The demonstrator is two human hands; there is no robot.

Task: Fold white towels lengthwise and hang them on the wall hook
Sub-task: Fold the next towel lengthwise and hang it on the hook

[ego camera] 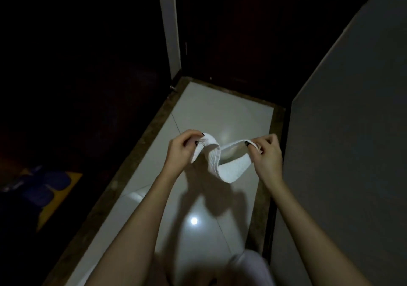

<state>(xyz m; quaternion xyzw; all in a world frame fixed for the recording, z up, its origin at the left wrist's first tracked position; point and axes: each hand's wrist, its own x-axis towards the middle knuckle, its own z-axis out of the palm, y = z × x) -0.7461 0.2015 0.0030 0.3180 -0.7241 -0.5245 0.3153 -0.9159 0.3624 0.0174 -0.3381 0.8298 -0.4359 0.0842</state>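
Note:
A small white towel (222,164) hangs in the air between my two hands, sagging in a loop in the middle. My left hand (184,148) pinches its left end, with part of the cloth draped under the fingers. My right hand (266,153) pinches its right end between thumb and fingertips. Both hands are held above a glossy white tiled floor (204,109). No wall hook shows in the head view.
A grey wall (343,131) runs close along the right. A dark door with a white frame (169,32) stands ahead. A brown stone border (123,171) edges the tiles. On the left lies a dark area with a yellow and blue mat (48,188).

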